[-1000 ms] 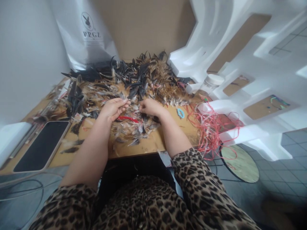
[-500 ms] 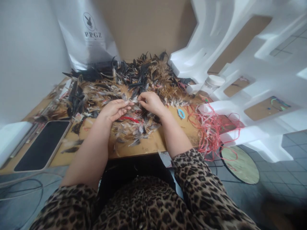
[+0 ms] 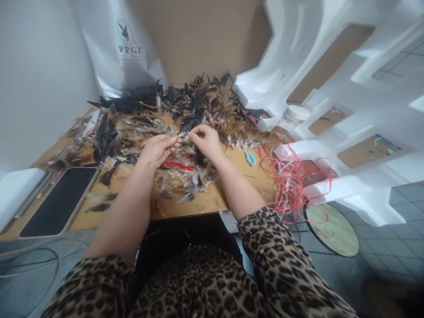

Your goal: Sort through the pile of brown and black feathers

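Note:
My left hand (image 3: pixel 159 149) pinches the base of a brown feather (image 3: pixel 168 121), whose fluffy tip points up and away from me. Close by on the right, my right hand (image 3: pixel 206 140) has its thumb and forefinger pressed together near the quill end; whether they grip the same feather or a fine strand is too small to tell. Beneath both hands lies a heap of loose feathers (image 3: pixel 182 183), with a red strip (image 3: pixel 178 165) across it. Behind them spreads a larger pile of black and brown feathers (image 3: pixel 218 99).
A phone (image 3: pixel 59 201) lies on the wooden table (image 3: pixel 205 205) at left. To the right are a light blue ring (image 3: pixel 250 158), tangled pink strings (image 3: pixel 291 181), a lidded jar (image 3: pixel 293 115) and white foam packing (image 3: pixel 364 110). A silver bag (image 3: pixel 126 66) stands at the back.
My right hand has shifted slightly left and up, its fingertips drawing together by the quill. The left hand has moved a little left, its fingers curled in more.

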### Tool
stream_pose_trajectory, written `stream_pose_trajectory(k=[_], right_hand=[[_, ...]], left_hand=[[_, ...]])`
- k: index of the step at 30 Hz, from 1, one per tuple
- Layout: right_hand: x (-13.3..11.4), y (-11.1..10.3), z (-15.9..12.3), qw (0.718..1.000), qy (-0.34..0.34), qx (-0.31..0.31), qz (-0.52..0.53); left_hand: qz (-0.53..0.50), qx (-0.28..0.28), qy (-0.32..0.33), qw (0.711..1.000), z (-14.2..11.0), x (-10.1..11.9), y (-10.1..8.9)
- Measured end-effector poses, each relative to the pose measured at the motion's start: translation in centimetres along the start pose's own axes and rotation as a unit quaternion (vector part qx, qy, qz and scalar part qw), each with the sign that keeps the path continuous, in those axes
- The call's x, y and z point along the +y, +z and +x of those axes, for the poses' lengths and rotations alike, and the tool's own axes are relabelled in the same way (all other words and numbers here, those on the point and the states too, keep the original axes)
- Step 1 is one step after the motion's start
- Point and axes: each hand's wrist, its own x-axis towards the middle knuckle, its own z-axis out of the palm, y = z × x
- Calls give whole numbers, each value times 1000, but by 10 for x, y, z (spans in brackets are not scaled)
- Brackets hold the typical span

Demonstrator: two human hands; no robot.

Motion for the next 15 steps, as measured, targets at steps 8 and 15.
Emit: stream_pose_trajectory(k=[8, 15], right_hand=[[5, 24, -3, 927, 193, -65, 315], [5, 20, -1, 928, 199, -33, 314]], left_hand=[[59, -3, 26, 998, -5, -1, 10], [21, -17, -5, 1000, -4, -2, 8]])
